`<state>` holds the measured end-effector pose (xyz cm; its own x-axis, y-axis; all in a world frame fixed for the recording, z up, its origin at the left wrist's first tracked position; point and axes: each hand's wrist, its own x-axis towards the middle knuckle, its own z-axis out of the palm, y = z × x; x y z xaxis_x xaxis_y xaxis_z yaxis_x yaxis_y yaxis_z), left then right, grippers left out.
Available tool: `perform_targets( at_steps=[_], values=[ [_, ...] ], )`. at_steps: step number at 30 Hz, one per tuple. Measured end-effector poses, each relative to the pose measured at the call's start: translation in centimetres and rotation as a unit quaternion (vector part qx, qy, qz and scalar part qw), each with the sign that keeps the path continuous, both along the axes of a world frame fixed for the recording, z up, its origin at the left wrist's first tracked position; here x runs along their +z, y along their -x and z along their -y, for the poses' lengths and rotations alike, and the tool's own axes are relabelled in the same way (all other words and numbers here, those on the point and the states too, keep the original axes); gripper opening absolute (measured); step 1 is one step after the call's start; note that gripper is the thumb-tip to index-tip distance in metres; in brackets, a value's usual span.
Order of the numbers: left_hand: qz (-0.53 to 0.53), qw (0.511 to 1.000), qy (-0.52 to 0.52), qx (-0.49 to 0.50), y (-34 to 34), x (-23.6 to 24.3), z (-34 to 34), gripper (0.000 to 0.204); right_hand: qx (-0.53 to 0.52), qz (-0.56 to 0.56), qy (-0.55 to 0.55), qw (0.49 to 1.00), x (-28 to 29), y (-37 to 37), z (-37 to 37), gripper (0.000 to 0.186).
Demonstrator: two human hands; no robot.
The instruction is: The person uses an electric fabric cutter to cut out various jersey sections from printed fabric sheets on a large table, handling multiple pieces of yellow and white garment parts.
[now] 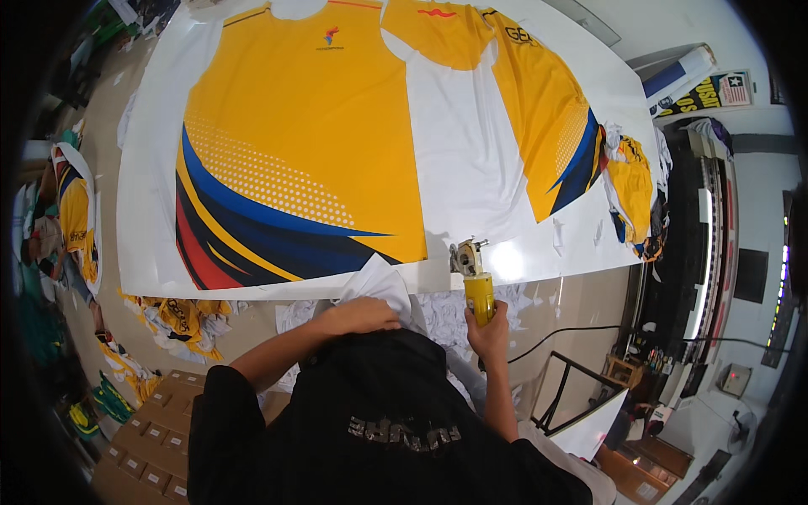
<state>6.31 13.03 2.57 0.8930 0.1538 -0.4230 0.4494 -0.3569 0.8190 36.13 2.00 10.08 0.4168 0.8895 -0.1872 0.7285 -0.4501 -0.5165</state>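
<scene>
Right hand (490, 326) has its fingers wrapped around the yellow body of a handheld power tool (481, 296), whose metal head reaches over the near edge of the white counter (145, 202). That head sits just right of the lower right corner of a large yellow fabric panel (303, 101), apart from it. Across the person's front, the left hand (364, 316) is half curled, its knuckles up, against a white cloth piece (376, 284) that overlaps the panel's lower edge and hangs off the counter; I cannot tell how firmly it grips.

The yellow panel lies flat on the left and middle of the counter, shaped like a sleeveless shirt front, with white dots and sweeping blue, black and red bands along its bottom. To its right come a stretch of white fabric (463, 143) and a second yellow panel (539, 101) with similar bands. A crumpled yellow bundle (633, 181) is bunched at the counter's right end. White scraps (450, 313) are heaped below the near edge, and a black cable (555, 332) runs rightward from near the right hand. Cardboard boxes (147, 433) are stacked at lower left.
</scene>
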Motion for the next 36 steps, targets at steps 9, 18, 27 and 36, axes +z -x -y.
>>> perform_targets(
  at_steps=[9, 18, 27, 36],
  values=[
    [-0.037, 0.851, -0.304, 0.426, 5.5, -1.2, -4.2, 0.077, 0.035, 0.015, 0.103, 0.994, 1.0, 3.5, 3.6, 0.065],
    [-0.212, 0.835, -0.28, 0.423, 8.6, -1.9, -3.3, 0.128, 0.068, 0.006, 0.099, 0.993, 0.0, 5.7, 2.4, 0.058],
    [-0.212, 0.836, -0.272, 0.427, 8.7, -1.9, -3.4, 0.13, 0.069, 0.004, 0.075, 0.995, -0.2, 6.8, -0.5, 0.057],
    [-0.201, 0.834, -0.261, 0.443, 8.8, -1.1, -3.4, 0.127, 0.078, 0.007, 0.065, 0.995, -0.6, 7.2, -2.9, 0.055]
  ],
)
